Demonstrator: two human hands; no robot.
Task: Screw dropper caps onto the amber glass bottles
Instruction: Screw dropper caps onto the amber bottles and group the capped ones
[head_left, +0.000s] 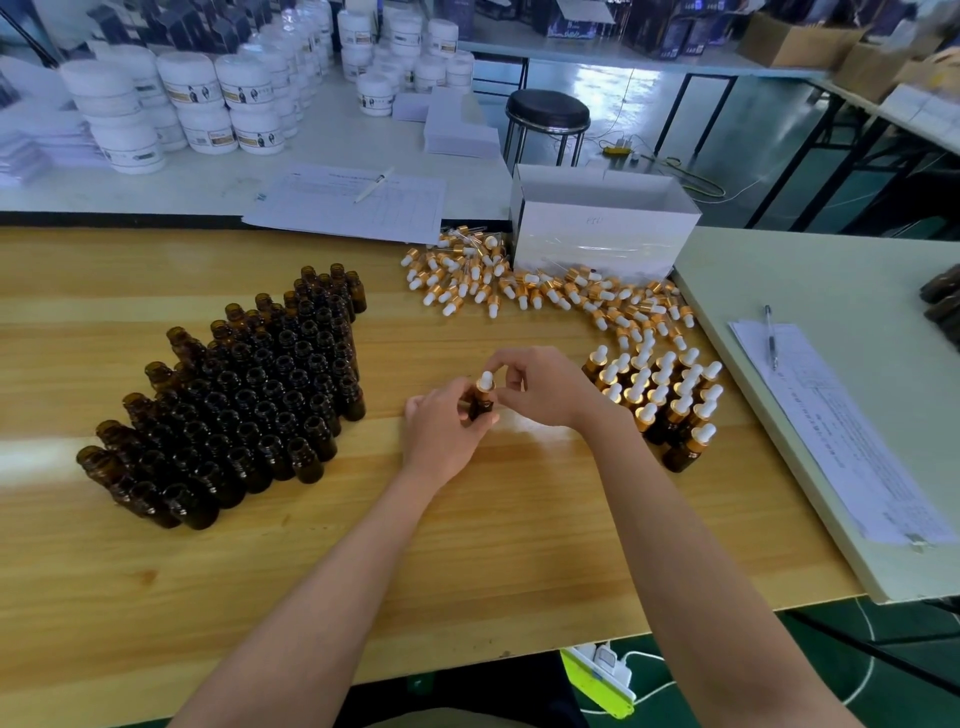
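Head view, left hand (441, 431) gripped amber bottle (480, 408) upright above table (519, 519), right hand (540, 387) pinched dropper cap (486, 380) atop it

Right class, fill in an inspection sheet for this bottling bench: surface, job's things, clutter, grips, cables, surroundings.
Surface: wooden table, pale table butted against its right side.
Job's things: uncapped amber bottles massed left; loose dropper caps heaped at the back; capped bottles grouped right.
Clutter: white box, paper form with pen; another form on the pale table.
Grips: left hand holds one bottle; right hand pinches its dropper cap.
Cables: power strip below the near edge; cable on the floor by the stool.
Surroundings: white jars stacked behind, cardboard boxes beyond.
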